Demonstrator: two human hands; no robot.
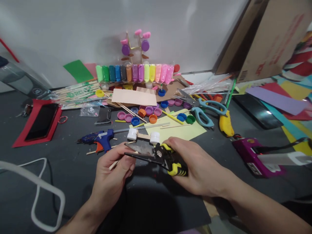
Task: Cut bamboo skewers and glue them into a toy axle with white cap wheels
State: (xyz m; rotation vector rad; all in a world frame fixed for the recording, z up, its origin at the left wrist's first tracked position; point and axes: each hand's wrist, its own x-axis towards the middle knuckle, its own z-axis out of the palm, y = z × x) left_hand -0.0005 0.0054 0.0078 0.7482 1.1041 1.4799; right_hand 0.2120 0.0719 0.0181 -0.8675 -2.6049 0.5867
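My left hand pinches a thin wooden stick between thumb and fingers. Wrapped round the black-and-yellow handles of a pair of cutting shears is my right hand. The shears' blades are parted, and their tips reach the stick's upper end at my left fingertips; whether they touch it I cannot tell. Just beyond the blades lies a small piece made of white caps joined by wooden sticks. A blue glue gun with an orange trigger rests on its side to the left of that.
Coloured bottle caps, light blue scissors and yellow paper lie beyond my hands. Packs of modelling clay line the back. Right stands a purple power adapter; left are a phone and a white cable.
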